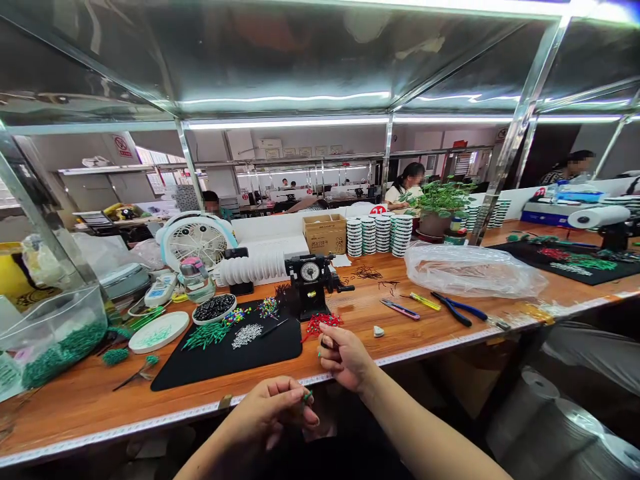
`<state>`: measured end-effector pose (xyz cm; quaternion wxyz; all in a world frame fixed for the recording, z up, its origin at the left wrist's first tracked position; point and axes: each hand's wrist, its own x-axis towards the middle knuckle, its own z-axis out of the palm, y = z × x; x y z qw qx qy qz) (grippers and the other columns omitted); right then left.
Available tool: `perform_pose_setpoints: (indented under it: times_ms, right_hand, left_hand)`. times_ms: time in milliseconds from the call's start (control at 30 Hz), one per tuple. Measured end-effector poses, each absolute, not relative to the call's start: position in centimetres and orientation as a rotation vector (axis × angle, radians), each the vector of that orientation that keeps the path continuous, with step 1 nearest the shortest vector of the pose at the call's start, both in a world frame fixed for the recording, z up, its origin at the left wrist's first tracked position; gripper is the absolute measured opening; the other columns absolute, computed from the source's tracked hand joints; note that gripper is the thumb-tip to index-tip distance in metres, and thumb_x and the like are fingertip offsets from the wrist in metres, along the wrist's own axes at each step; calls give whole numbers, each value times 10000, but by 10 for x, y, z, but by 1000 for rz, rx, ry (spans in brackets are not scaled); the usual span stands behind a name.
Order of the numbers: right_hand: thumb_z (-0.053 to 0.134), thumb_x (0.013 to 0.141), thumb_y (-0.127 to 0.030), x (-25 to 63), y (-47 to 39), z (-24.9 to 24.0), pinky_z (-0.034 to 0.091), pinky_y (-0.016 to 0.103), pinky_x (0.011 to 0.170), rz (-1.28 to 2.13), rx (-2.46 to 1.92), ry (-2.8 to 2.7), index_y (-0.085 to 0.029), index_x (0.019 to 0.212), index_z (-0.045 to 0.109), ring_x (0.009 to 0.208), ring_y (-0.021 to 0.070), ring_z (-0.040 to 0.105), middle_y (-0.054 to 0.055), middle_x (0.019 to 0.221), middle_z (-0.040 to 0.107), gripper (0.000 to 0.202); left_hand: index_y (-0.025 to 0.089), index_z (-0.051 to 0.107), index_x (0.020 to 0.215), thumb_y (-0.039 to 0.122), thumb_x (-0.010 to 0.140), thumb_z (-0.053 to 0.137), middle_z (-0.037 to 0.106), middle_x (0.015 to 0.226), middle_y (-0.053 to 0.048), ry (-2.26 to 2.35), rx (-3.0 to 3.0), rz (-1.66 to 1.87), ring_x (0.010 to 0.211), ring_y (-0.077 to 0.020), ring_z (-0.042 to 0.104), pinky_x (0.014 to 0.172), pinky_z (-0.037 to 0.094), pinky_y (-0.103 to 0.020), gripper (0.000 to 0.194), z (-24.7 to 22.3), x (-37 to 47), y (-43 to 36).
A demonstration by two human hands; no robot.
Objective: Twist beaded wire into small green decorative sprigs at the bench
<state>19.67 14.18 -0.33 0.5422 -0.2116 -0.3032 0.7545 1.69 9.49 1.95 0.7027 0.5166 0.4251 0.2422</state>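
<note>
My left hand [274,404] is in front of the table's front edge, thumb and forefinger pinched on a small green piece [308,396]. Just above and to the right, my right hand [346,359] is closed in a pinch, and what its fingertips hold is too small to make out. A speck of green shows beside its lower fingers. Behind the right hand lie red pieces [323,323] on a black mat [225,360]. The mat also bears green pieces [207,335], silver bits [247,335] and coloured beads [269,307]. A hand-cranked winder [310,283] with a dial stands at its back.
White discs [253,270] line the winder's shaft. Left are a dish of black beads [215,309], a white plate [159,332], a fan [197,243] and a bag of green pieces [65,347]. Right lie a cutter [400,309], pliers [457,309] and a plastic bag [473,270]. Co-workers sit beyond.
</note>
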Motion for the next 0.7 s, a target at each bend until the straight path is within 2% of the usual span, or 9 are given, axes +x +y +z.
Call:
perform_pose_setpoints:
  times_ms: [67,133,233,333,433,533,700]
  right_hand:
    - [708,715,-392,196,142,-3,61,174,338,1780,-503,-731,-171,579,379,395,23,145,-97,496,293,419]
    - [702,721,-400,195,141,-3,62,177,339,1763,-497,-759,-172,571,383,389,24,150,-99,478,285,420]
    - [689,732,-415,192,138,-3,61,190,338,1740,-492,-841,-175,527,375,353,21,148,-108,412,257,445]
    - [687,733,-425,189,137,-4,52,208,337,1727,-498,-927,-175,494,373,319,16,151,-104,373,272,467]
    - [694,727,-419,187,138,-5,49,209,341,1720,-507,-960,-174,501,374,323,14,152,-102,382,284,462]
    - [711,710,-414,186,138,-4,42,202,339,1719,-521,-939,-180,527,363,338,14,134,-111,400,270,458]
    - [721,703,-397,188,137,-2,57,186,339,1718,-548,-864,-177,557,372,375,21,147,-104,456,280,438]
  left_hand:
    - [87,620,902,469,794,587,731,737,-136,962,1151,560,468,-93,581,316,246,-136,398,21,19,97]
    - [81,619,943,481,817,550,725,685,-122,980,1179,584,387,-69,516,322,267,-141,425,23,24,101]
    - [118,587,926,498,805,559,715,640,-96,980,1203,603,443,-126,603,314,253,-147,400,25,32,107]
    - [146,551,825,470,769,621,713,658,-76,977,1208,622,541,-162,666,323,249,-138,336,28,38,110]
    - [146,544,754,416,739,670,712,724,-60,969,1209,639,557,-139,665,333,243,-134,299,28,38,109]
    - [144,546,726,410,737,666,707,758,-60,955,1212,625,488,-118,634,312,213,-148,291,25,33,106]
    - [138,542,703,412,735,670,703,705,-85,925,1218,588,574,-170,669,312,214,-148,304,17,21,100]
